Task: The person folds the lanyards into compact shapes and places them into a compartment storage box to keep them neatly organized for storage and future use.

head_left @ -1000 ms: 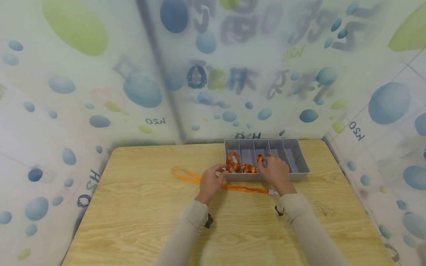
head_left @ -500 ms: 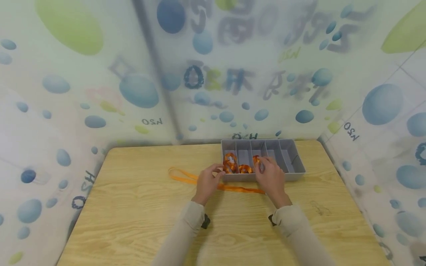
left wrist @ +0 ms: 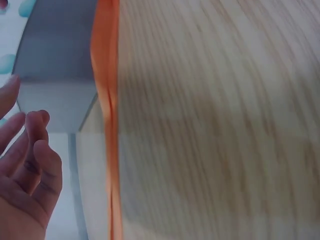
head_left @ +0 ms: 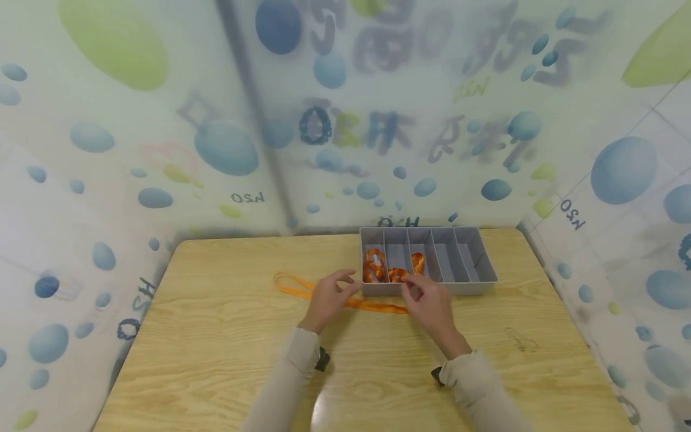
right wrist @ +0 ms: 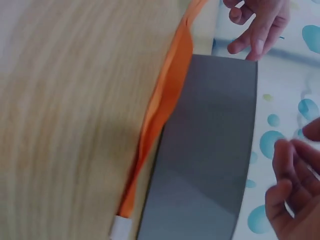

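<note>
A grey divided box (head_left: 459, 289) holds rolled orange lanyards (head_left: 374, 267) in its left compartment, a rolled lanyard (head_left: 397, 275) in the second and another coil (head_left: 418, 263) in the third. Along its front lies an outstretched orange lanyard (head_left: 378, 307), whose white end fitting (right wrist: 121, 227) shows in the right wrist view. My left hand (head_left: 326, 298) is just left of the box's front corner, above the lanyard, fingers loosely bent and holding nothing. Over the front rim is my right hand (head_left: 432, 307), fingers bent with a gap to the thumb, nothing between them in the right wrist view.
The wooden table (head_left: 227, 336) ends at a patterned back wall (head_left: 345, 174), and the box stands near that edge. The two right compartments of the box hold no lanyards. A side wall (head_left: 621, 270) rises on the right.
My right hand has let go of the coil in the third compartment and drawn back to the left over the front rim. My left hand has moved slightly away from the box.
</note>
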`<state>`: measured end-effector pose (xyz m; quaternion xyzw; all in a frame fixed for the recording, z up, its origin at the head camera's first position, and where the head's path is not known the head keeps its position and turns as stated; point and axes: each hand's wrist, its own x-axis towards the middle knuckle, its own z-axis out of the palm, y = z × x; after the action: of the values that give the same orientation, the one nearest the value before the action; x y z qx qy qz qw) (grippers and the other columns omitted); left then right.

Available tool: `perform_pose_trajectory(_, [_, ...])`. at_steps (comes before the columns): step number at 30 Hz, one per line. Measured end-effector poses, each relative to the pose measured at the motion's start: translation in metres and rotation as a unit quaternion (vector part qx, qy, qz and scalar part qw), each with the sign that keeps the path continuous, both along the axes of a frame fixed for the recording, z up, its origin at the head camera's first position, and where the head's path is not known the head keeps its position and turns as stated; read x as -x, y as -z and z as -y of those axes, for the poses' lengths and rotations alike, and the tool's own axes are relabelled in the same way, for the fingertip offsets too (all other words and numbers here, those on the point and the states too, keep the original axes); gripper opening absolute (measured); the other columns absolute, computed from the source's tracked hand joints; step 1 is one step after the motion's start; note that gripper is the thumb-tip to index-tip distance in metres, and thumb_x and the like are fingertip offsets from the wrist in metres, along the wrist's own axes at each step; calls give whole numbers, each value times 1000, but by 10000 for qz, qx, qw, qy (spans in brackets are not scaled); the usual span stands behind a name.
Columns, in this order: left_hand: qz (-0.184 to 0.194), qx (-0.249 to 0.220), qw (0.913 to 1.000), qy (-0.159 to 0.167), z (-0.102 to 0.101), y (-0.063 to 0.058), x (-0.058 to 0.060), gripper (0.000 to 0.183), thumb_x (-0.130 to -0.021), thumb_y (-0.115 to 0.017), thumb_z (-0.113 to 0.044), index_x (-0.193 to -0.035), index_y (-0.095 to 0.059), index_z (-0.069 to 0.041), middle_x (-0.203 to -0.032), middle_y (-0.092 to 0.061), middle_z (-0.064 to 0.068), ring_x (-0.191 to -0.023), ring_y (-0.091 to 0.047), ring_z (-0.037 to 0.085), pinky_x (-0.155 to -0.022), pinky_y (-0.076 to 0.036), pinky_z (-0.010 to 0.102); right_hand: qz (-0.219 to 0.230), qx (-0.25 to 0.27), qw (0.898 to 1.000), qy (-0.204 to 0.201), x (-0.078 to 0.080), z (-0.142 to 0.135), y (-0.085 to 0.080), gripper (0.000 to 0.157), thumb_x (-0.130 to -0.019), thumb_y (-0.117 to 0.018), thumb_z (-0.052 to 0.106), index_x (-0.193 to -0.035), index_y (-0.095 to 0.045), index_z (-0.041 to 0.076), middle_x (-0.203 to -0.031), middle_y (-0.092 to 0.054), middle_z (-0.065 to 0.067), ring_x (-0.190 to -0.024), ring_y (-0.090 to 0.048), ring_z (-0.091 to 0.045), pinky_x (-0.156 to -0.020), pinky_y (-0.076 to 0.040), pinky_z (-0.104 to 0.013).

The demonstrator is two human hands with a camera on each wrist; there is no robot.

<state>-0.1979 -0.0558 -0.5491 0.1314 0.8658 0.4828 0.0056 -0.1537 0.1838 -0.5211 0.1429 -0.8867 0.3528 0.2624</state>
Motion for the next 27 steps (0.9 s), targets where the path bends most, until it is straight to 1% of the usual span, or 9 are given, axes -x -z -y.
perform_pose_trajectory(2, [125, 67, 9999, 97, 5, 2, 0, 36, -90, -76, -25, -122, -70, -8, -107, -73, 8, -64, -65, 13, -55, -53, 27, 387, -13, 9987, -339, -2, 1, 3, 10, -84, -76, 6, -93, -76, 3, -70, -67, 2, -55, -54, -5, -52, -47, -25])
perform_pose_trajectory(5, [318, 168, 9990, 270, 11, 6, 0, 36, -87, -78, -21, -119, -71, -6, -112, -72, 10, -70, -69, 14, -59, -55, 26, 964, -168, 9920, -794, -4, 2, 9, 11, -85, -75, 8, -96, -76, 4, -78, -70, 2, -58, -54, -1, -54, -47, -23])
perform_pose_trajectory(8, [286, 309, 9979, 497, 16, 10, -1, 36, -86, -79, -18, -118, -71, -4, -116, -71, 12, -84, -72, 20, -73, -58, 32, 1411, -273, 9845, -1006, -6, 3, 15, 14, -85, -76, 10, -99, -76, 5, -88, -73, 0, -58, -53, 1, -55, -47, -22])
perform_pose_trajectory(11, [85, 543, 9962, 674, 20, 15, -2, 38, -84, -80, -16, -118, -71, -2, -118, -71, 12, -102, -69, 25, -92, -53, 40, 1682, -369, 9798, -1016, -7, 5, 21, 18, -84, -78, 11, -101, -76, 5, -93, -73, 0, -60, -53, -1, -56, -47, -23])
perform_pose_trajectory(13, [-31, 701, 9944, 792, 23, 17, -2, 39, -83, -80, -16, -118, -71, -2, -119, -70, 12, -111, -66, 28, -99, -48, 44, 1805, -499, 9774, -982, -9, 7, 23, 19, -84, -78, 12, -102, -76, 6, -97, -73, -1, -67, -60, -8, -61, -50, -28])
perform_pose_trajectory(15, [-138, 849, 9923, 886, 26, 19, -2, 39, -84, -80, -15, -119, -70, -2, -121, -70, 12, -114, -64, 29, -101, -47, 44, 1842, -669, 9762, -934, -9, 7, 26, 20, -84, -78, 13, -103, -76, 7, -99, -72, -1, -77, -65, -16, -70, -53, -35])
perform_pose_trajectory(18, [-242, 939, 9903, 996, 29, 22, -2, 39, -84, -79, -13, -119, -70, 0, -121, -69, 13, -114, -64, 31, -100, -47, 46, 1865, -918, 9740, -899, -8, 7, 31, 23, -85, -78, 14, -107, -75, 8, -103, -71, -2, -94, -67, -24, -82, -54, -43])
perform_pose_trajectory(21, [-201, 886, 9910, 978, 33, 24, -2, 40, -83, -80, -12, -120, -69, 0, -121, -69, 13, -114, -63, 31, -101, -47, 46, 1918, -1061, 9719, -858, -7, 7, 36, 26, -84, -78, 14, -110, -74, 8, -106, -71, -3, -100, -67, -25, -87, -53, -45])
perform_pose_trajectory(27, [-137, 773, 9928, 903, 38, 29, -1, 38, -82, -80, -10, -118, -70, -2, -121, -69, 12, -117, -61, 31, -103, -44, 46, 1945, -1024, 9721, -815, -6, 7, 41, 31, -83, -80, 14, -112, -73, 7, -109, -71, -7, -101, -66, -28, -87, -53, -47])
